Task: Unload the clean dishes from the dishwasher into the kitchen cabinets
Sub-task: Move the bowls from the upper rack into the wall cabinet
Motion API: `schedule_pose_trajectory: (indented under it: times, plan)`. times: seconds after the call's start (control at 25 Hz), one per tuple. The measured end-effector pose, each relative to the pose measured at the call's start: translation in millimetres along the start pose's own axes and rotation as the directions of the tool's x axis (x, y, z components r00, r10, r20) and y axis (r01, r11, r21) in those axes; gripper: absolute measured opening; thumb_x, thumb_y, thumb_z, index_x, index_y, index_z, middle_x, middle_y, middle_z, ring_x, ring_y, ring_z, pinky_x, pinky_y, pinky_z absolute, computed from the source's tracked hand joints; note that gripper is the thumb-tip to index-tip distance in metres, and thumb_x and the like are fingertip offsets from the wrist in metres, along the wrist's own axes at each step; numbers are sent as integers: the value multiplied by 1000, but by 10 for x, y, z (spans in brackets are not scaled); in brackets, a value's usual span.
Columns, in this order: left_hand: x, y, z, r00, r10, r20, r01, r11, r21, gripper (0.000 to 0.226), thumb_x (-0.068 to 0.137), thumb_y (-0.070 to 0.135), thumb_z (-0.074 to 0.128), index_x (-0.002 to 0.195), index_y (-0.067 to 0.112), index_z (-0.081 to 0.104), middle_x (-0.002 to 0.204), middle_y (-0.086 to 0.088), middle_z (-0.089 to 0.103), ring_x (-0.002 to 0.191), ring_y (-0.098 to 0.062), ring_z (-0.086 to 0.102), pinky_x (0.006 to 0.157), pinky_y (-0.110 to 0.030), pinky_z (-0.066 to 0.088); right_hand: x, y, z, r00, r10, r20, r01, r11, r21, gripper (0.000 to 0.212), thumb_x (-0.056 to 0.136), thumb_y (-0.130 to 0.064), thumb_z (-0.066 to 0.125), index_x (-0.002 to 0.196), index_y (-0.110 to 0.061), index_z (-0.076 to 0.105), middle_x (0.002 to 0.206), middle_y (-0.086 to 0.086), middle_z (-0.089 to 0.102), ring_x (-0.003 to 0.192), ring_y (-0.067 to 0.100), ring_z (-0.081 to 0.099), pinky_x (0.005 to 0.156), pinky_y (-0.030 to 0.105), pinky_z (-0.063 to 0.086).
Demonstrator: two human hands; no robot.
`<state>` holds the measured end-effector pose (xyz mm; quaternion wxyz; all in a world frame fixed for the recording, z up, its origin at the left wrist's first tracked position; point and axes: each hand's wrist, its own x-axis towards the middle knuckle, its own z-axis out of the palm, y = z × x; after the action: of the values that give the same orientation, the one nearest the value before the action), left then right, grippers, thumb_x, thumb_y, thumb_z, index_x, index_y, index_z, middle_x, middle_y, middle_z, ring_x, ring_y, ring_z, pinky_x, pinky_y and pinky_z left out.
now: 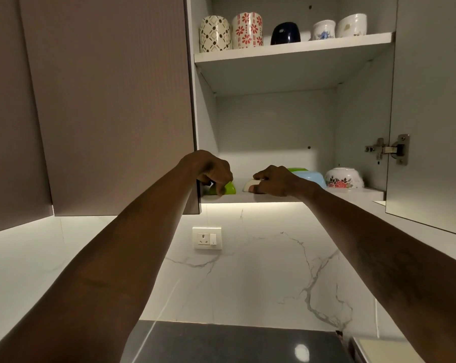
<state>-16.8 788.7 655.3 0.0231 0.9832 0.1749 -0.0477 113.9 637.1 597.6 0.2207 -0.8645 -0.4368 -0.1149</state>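
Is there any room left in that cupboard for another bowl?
Little. On the lower shelf a narrow gap lies between the green bowl in the left hand and the white bowl in the right hand, and a strip right of the floral bowl. The upper shelf is lined with mugs.

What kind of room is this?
Most likely a home kitchen: an open wall cabinet holds cups above and bowls below, and there's a wall socket on the marble-look splashback over a dark counter.

A home kitchen: a wall cabinet (295, 58) holding mugs (247, 30) and bowls (343, 177), marble backsplash (261, 271), wall socket (207, 238).
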Motion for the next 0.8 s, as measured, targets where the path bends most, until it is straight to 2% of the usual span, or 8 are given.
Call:
schedule_pose_trajectory:
  times: [0.12,0.24,0.28,0.36,0.44,0.48,0.64,0.8]
  plan:
    - [-22,-10,26,999,-16,-33,14,999,-35,59,73,4,68,131,6,57,131,-11,52,114,-28,52,99,-38,50,-40,-38,23,1000,6,16,-5,999,-39,67,93,-54,59,151,-25,42,156,3,39,145,28,31,117,38,28]
    - [11,-23,81,994,-19,-105,23,999,34,40,71,14,53,109,5,63,118,-16,58,95,-26,56,80,-35,49,-161,-79,33,1000,8,-17,-8,999,-39,69,95,-55,56,155,-26,35,158,6,37,145,29,31,116,37,27]
    - [2,-18,111,991,-27,-130,35,997,64,34,81,13,49,111,4,62,120,-17,58,95,-26,56,82,-36,48,-202,-84,38,999,12,-33,-12,1000,-9,71,95,-54,55,156,-26,32,157,8,38,144,29,33,115,37,28]
    - [-75,21,180,978,-1,-211,26,993,112,38,97,13,41,130,3,55,139,-18,51,116,-31,54,98,-39,44,-272,-84,59,998,8,-70,-6,1000,23,74,97,-53,53,158,-24,24,148,13,49,138,33,43,109,39,35]
    - [-115,30,268,966,15,-259,8,996,87,51,103,20,39,152,7,34,158,-14,31,142,-32,33,114,-38,29,-363,-91,105,991,-16,-130,19,1000,19,71,100,-49,49,159,-19,22,134,19,61,127,35,53,99,37,41]
    - [-134,19,316,956,31,-293,-9,997,77,55,103,23,39,155,9,27,161,-12,26,146,-31,26,116,-36,25,-420,-103,131,985,-27,-172,33,999,33,68,101,-45,49,158,-17,24,132,19,62,124,34,55,98,36,41]
    - [-257,-83,595,907,83,-413,-103,994,-27,63,98,15,44,156,8,22,157,-14,31,145,-34,25,117,-39,27,-695,-136,198,951,-44,-307,74,993,87,60,100,-32,56,153,-10,37,149,12,49,136,30,47,109,35,35]
    - [-400,-202,887,845,144,-516,-191,981,-41,73,96,18,52,158,8,14,162,-13,21,148,-33,19,120,-40,20,-1019,-151,234,930,-1,-367,59,988,145,59,95,-32,64,148,-15,44,145,7,53,129,28,51,104,34,39]
